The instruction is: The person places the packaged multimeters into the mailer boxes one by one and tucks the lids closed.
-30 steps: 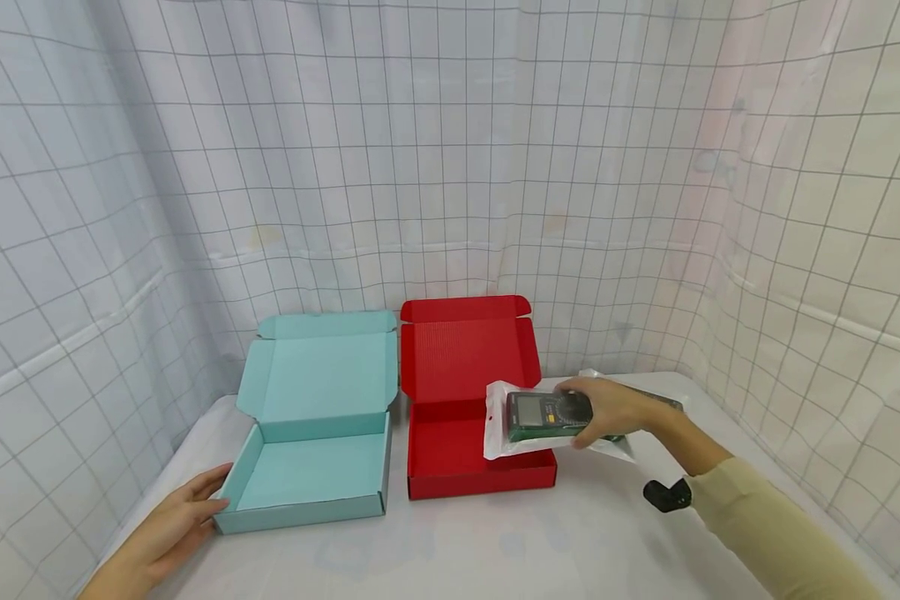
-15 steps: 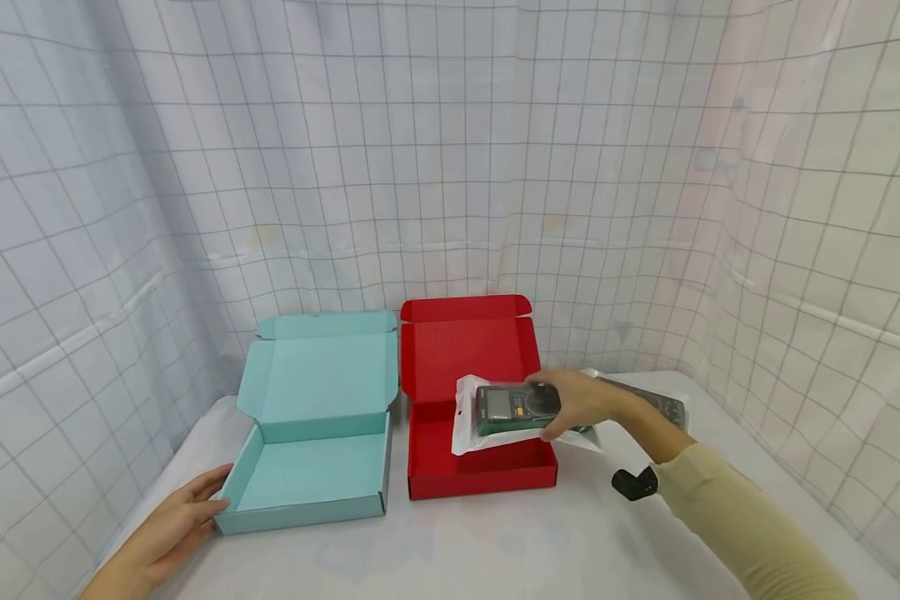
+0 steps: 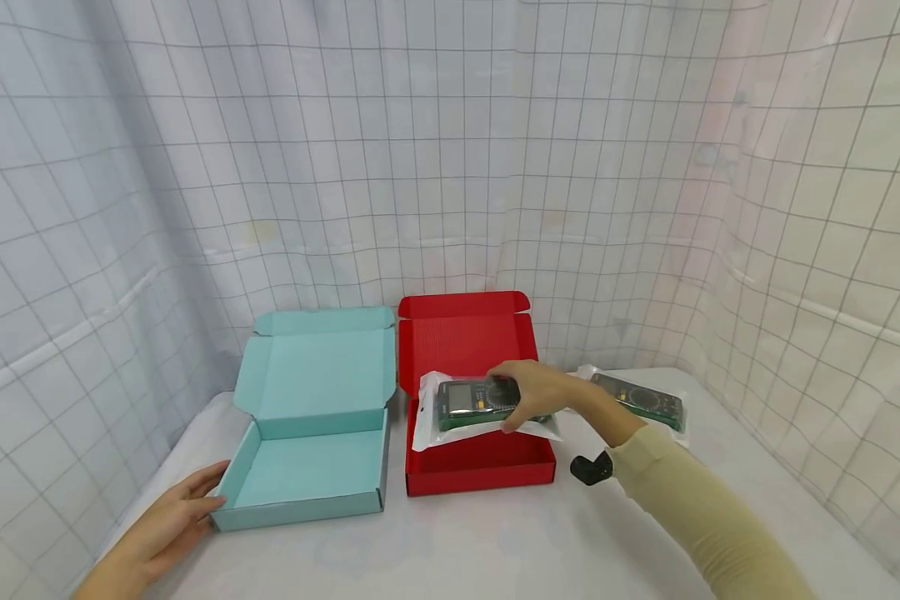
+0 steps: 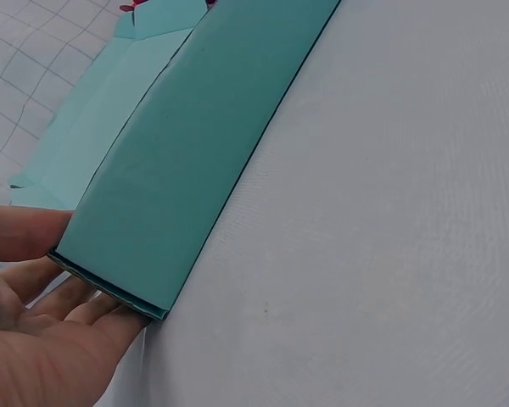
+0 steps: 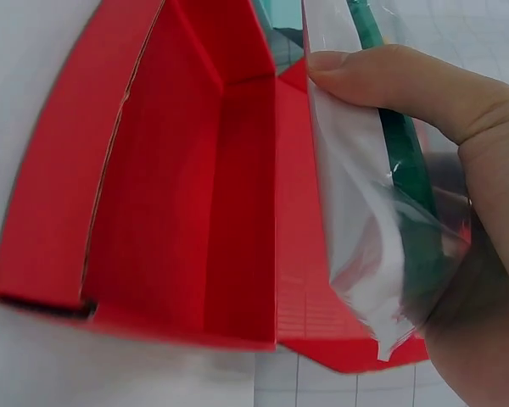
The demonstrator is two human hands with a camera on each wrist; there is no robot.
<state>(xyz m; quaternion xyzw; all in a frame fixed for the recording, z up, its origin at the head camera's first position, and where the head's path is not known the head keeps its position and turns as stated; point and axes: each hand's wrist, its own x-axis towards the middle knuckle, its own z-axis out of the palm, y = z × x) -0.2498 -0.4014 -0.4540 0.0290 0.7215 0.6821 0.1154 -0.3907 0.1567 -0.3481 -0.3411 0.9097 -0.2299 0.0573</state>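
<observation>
My right hand (image 3: 536, 390) holds a multimeter (image 3: 468, 402) in a clear, white-backed plastic bag above the open red box (image 3: 480, 479). In the right wrist view the thumb (image 5: 365, 75) presses the bag (image 5: 356, 195) edge, with the meter's green side (image 5: 411, 161) showing; the other fingers are hidden. Beneath it, the visible inside of the red box (image 5: 153, 186) holds nothing. My left hand (image 3: 168, 525) rests against the left side of the light blue box (image 3: 307, 510). In the left wrist view its thumb (image 4: 25, 231) touches the corner, its fingers lying along the side wall.
A second bagged multimeter (image 3: 637, 400) lies on the white cloth (image 3: 450, 554) at the right. Both box lids, light blue (image 3: 322, 379) and red (image 3: 457, 342), lean back. A gridded curtain (image 3: 450, 167) encloses the table. A black object (image 3: 591, 469) sits at the right wrist.
My right hand has carried the bagged multimeter leftward over the red box, uncovering the second one at the right. My left hand has stayed at the light blue box.
</observation>
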